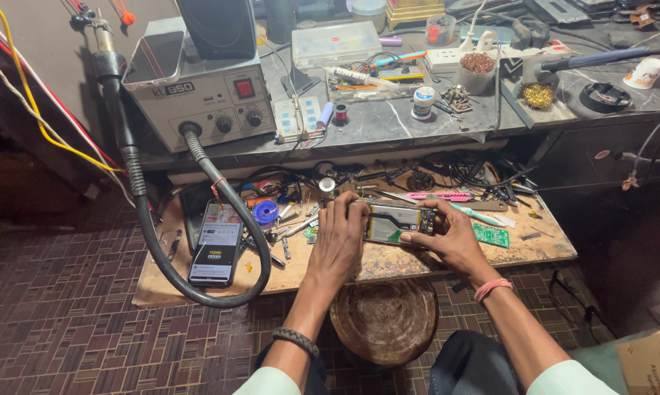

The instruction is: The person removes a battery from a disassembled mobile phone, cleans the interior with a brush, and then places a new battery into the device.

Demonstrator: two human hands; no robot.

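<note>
An opened phone (393, 222) with its back off lies on the low wooden board (418, 260), showing a battery and circuit parts. My left hand (339, 238) grips its left end with fingers curled over the edge. My right hand (447, 234) holds the right end, thumb pressed on the bottom edge near the circuit section. Both hands hold the phone flat on the board. A braided band sits on my left wrist and a pink band on my right.
A lit phone (216, 243) lies left on the board inside a loop of black hose (198, 292) from a grey rework station (205, 95). A green circuit board (491, 235), pink tool (440, 196), blue tape roll (265, 213) and scattered tools surround my hands. A round stump (385, 322) stands below.
</note>
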